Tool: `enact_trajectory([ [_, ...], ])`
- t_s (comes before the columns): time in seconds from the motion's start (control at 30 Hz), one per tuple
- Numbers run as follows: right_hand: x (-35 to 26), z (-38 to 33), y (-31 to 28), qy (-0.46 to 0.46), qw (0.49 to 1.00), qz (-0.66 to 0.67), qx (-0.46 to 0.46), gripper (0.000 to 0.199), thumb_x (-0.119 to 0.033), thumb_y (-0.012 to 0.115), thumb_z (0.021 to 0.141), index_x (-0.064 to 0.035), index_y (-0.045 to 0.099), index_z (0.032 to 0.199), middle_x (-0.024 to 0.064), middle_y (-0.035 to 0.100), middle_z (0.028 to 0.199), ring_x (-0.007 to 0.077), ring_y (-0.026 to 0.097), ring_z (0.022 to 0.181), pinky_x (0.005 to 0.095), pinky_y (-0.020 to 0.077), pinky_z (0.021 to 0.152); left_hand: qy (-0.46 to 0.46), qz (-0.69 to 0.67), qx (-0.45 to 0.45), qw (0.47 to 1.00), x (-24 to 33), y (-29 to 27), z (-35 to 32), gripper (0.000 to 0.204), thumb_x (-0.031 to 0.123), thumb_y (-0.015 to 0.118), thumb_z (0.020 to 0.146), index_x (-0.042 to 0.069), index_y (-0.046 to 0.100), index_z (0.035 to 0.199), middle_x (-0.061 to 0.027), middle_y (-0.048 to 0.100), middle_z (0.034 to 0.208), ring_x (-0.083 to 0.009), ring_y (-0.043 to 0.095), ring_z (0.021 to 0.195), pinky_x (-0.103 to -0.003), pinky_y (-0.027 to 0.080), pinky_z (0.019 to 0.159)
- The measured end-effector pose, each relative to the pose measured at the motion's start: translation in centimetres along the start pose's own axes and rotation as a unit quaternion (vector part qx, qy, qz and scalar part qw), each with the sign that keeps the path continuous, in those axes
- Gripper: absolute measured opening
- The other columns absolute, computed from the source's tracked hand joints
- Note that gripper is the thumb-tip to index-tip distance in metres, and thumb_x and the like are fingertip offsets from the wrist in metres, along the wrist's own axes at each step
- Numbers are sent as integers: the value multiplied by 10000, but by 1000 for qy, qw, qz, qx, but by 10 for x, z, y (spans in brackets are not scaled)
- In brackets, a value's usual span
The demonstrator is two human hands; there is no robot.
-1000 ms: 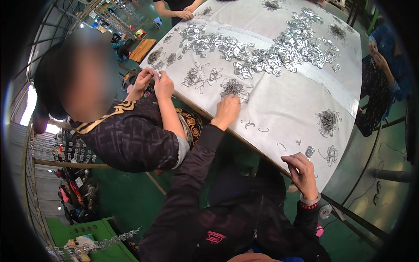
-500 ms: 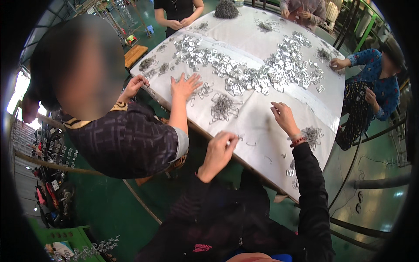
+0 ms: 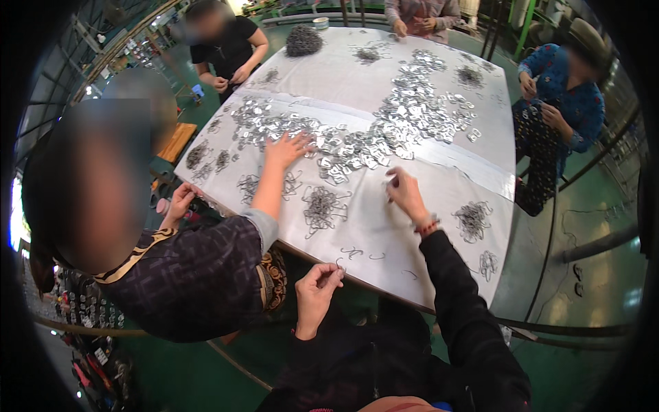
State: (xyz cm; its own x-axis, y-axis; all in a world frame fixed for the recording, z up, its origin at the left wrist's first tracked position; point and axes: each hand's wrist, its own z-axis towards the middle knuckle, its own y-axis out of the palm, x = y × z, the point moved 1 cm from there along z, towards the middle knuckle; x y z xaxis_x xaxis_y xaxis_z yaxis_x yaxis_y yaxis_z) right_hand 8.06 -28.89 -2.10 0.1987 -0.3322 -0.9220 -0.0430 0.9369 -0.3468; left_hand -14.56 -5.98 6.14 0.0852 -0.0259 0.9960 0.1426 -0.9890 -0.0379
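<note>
My left hand (image 3: 318, 294) is at the near edge of the table, thumb and fingertips pinched together on a thin metal wire hook (image 3: 339, 264). A few loose wire hooks (image 3: 352, 253) lie just beyond it on the white tabletop. Further out, my right hand (image 3: 408, 197) hovers over the table with its fingers bent and apart, and nothing shows in it. It is nearest to the spread of flat silver metal buckles (image 3: 371, 145). A tangled heap of wire hooks (image 3: 322, 209) sits between my two hands, toward the left.
A co-worker at my left rests a hand (image 3: 288, 150) on the buckles, the forearm crossing the table. Several other people stand or sit around the far sides. More hook heaps (image 3: 473, 220) lie at the right, with a large dark pile (image 3: 303, 41) at the far left corner.
My view has shifted. My right hand has drawn its fingers in and is closer to the buckles. My left hand has come back to the table edge. The co-worker's hand has moved onto the buckles.
</note>
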Motion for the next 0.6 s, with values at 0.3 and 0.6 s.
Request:
enact_trajectory([
  [0.3,-123,-194,16,112,964,242,4,137,-9,663,888,83,664,989,83,684,859,117,636,744,258,537,673,241,181,-22,953,15,38,-1,135,3,708,810,-37,627,911,-141,624,1022,-248,614,950,-316,478,831],
  [0.6,-140,-223,42,107,937,331,-7,157,13,632,900,63,648,1048,65,678,915,92,623,759,228,536,675,194,131,-1,972,7,27,-35,123,64,694,865,-21,625,922,-131,619,1055,-239,615,937,-341,489,821],
])
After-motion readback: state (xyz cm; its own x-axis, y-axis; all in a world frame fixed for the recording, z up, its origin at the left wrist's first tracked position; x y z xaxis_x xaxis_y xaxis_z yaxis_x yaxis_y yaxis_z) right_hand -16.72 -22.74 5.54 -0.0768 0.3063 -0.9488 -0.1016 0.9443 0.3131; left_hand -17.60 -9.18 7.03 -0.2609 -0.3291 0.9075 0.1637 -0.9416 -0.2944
